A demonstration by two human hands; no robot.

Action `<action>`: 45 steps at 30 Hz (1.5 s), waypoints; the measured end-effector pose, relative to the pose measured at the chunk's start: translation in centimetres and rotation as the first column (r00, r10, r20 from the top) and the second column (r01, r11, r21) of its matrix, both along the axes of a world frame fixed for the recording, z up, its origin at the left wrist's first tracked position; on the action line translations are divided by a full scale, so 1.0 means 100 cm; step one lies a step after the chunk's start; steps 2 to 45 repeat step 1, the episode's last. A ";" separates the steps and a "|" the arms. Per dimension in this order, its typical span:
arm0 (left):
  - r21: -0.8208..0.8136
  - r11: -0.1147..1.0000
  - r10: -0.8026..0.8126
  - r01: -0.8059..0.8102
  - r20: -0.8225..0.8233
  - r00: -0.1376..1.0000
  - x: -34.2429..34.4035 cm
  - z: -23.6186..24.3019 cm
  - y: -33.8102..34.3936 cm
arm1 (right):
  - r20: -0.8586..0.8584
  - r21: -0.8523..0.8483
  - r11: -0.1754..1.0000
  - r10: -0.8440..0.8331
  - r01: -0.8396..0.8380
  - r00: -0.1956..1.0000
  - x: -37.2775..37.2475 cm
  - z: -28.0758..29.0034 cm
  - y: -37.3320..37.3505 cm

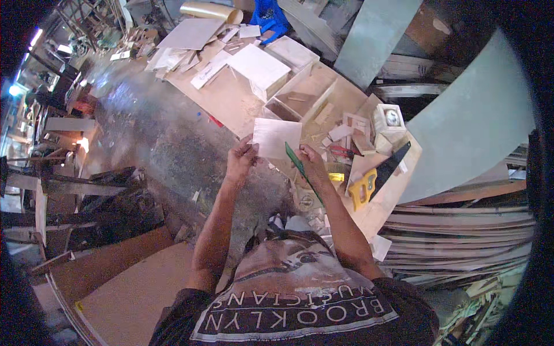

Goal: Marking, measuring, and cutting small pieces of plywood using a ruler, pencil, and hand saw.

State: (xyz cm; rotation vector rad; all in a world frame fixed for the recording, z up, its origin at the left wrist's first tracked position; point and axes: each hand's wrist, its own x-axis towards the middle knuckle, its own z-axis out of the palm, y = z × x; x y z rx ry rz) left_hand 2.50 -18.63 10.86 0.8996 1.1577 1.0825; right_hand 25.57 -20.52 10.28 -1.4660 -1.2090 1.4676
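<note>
A pale, thin rectangular panel (277,136) is held up in front of me, over the workbench's near edge. My left hand (244,157) is closed on its lower left edge, thumb and fingers pinching it. In my right hand (311,162) is a long, narrow green tool (296,161) whose exact kind I cannot make out. One end of it lies against the panel's lower right corner, and the rest runs back along my wrist. Whether the right fingers also touch the panel is hidden.
The workbench (222,104) carries pale boards, an open divided wooden box (300,95), a handsaw with a yellow handle (363,189), red-handled pliers (346,151) and a small white box (390,119). Large sheets (473,127) lean at the right above stacked boards (461,230). A blue bag (269,20) lies beyond.
</note>
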 end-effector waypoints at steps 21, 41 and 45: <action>-0.010 1.000 -0.004 0.004 -0.002 1.000 -0.002 -0.003 -0.001 | 0.002 -0.077 0.997 0.019 -0.019 1.000 -0.001 0.006 -0.003; -0.010 1.000 -0.004 0.004 -0.002 1.000 -0.002 -0.003 -0.001 | 0.002 -0.077 0.997 0.019 -0.019 1.000 -0.001 0.006 -0.003; -0.010 1.000 -0.004 0.004 -0.002 1.000 -0.002 -0.003 -0.001 | 0.002 -0.077 0.997 0.019 -0.019 1.000 -0.001 0.006 -0.003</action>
